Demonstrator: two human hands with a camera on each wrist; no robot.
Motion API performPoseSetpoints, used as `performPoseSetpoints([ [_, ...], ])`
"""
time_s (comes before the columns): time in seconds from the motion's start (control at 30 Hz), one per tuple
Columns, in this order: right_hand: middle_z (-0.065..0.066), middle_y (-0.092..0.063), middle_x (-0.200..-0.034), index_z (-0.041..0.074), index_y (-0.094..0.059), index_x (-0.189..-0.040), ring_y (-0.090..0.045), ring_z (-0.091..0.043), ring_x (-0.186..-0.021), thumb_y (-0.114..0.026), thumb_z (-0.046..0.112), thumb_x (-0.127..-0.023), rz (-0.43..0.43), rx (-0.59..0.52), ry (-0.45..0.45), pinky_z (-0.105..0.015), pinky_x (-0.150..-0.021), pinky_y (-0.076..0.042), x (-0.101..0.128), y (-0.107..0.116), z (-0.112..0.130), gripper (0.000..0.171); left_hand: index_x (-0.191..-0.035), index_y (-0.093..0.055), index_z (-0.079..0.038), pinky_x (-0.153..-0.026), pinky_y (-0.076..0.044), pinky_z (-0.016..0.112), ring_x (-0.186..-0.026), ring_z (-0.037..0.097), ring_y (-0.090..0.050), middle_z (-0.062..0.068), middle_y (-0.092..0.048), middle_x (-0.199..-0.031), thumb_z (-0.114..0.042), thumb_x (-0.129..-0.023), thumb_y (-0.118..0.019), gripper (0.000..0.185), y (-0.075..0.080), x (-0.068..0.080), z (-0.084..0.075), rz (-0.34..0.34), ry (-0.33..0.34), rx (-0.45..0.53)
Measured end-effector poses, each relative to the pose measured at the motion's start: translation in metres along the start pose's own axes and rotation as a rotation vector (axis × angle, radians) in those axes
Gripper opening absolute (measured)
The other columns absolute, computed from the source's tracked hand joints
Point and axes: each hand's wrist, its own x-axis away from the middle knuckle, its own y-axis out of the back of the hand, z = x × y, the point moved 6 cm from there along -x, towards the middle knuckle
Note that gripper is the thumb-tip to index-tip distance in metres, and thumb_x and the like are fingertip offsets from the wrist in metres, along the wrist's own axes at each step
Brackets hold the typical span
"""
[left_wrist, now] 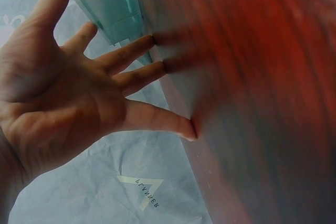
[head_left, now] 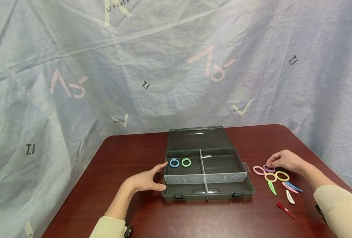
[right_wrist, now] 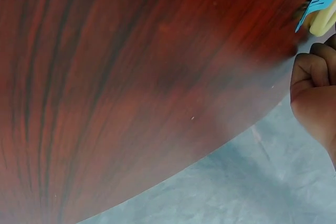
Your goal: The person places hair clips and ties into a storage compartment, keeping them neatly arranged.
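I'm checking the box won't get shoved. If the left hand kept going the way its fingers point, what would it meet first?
The left hand points right, at the grey organizer box. Its fingertips already look to be at the box's left wall, so it would meet that wall first; actual contact is unclear.

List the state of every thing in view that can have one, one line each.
organizer box: lid open, lying flat behind.
blue hair tie: in the left rear compartment.
green hair tie: same compartment, beside the blue one.
purple hair tie: on the table, under the right hand's fingers.
left hand: open, against the box's left side.
right hand: curled over the purple hair tie.
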Motion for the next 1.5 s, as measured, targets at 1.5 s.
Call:
performPoseSetpoints([
  [1.5, 0.001, -0.07, -0.086, 0.013, -0.073, -0.092, -0.056, -0.017, -0.081, -0.067, 0.03, -0.089, -0.083, 0.022, 0.141, -0.034, -0.072, -0.041, -0.052, 0.012, 0.091, 0.018, -0.153, -0.016, -0.026, -0.102, -0.03, 0.054, -0.137, 0.037, -0.026, 0.022, -0.024, -0.151, -0.029, -0.082, -0.077, 0.094, 0.0, 0.001, 0.0, -0.004, -0.015, -0.013],
])
